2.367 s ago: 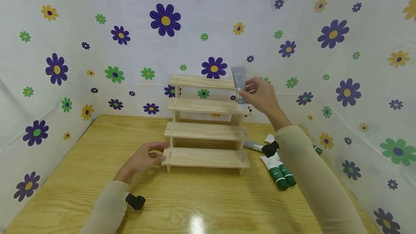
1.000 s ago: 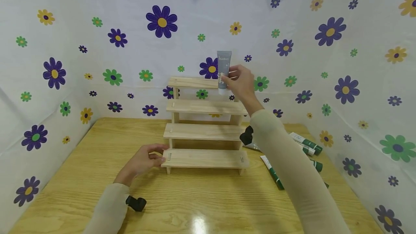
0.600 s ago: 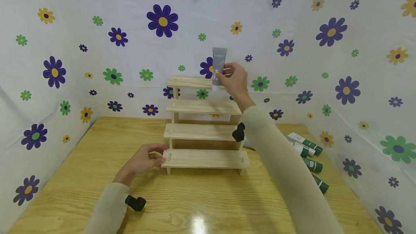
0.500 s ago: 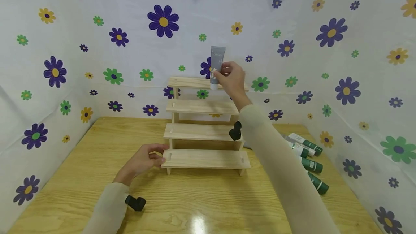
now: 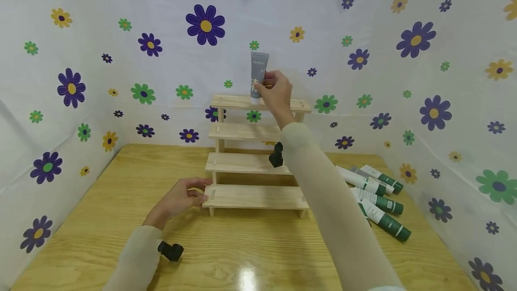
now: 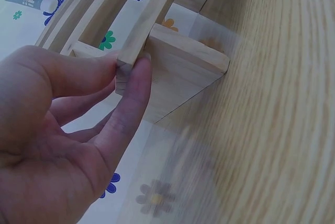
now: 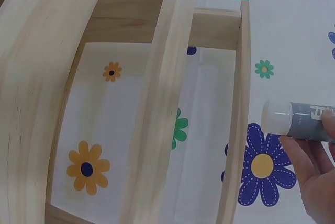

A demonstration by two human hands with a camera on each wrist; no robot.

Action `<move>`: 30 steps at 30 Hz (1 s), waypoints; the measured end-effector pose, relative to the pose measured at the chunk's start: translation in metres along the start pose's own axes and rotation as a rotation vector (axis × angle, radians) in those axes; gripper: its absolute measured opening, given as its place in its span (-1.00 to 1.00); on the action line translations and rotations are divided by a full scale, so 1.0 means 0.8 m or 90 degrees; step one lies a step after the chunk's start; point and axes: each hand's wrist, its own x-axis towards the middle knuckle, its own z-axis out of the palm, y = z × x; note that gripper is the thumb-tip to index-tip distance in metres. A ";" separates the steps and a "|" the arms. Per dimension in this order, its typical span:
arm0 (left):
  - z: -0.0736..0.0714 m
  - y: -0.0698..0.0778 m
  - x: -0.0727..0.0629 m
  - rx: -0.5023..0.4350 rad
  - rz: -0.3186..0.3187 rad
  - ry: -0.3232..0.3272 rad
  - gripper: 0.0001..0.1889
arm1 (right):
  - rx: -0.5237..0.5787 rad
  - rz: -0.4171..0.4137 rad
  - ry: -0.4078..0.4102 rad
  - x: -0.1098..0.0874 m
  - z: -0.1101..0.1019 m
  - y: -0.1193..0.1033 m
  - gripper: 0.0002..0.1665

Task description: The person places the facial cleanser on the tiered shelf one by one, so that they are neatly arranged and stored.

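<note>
Hands both engaged: left hand [image 5: 177, 199] pinching wooden rack [image 5: 238, 161], right hand [image 5: 279, 94] pinching gray tube [image 5: 259, 67].
Counter [image 5: 194, 255] carries the four-tier rack midway along, toward its far edge; the lowest shelf [image 5: 254, 196] is gripped at its left end, presumably to steady the structure. White-and-green tubes [image 5: 389, 226] lie loosely piled near the counter's right edge, likely for easy reach. Gray tube is near upright, cap [image 5: 255, 101] down, above the top shelf [image 5: 282, 103]; pinched low, presumably for control of its base.
</note>
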 end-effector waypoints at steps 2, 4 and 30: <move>0.000 0.000 0.000 -0.002 0.000 -0.001 -0.50 | 0.008 0.002 -0.003 0.002 0.004 0.001 -0.59; 0.000 0.000 0.001 -0.003 0.000 -0.002 -0.50 | 0.013 0.003 -0.006 0.005 0.009 0.002 -0.59; 0.000 0.000 0.001 0.007 0.001 -0.007 -0.50 | 0.010 0.006 -0.009 0.009 0.059 0.008 -0.61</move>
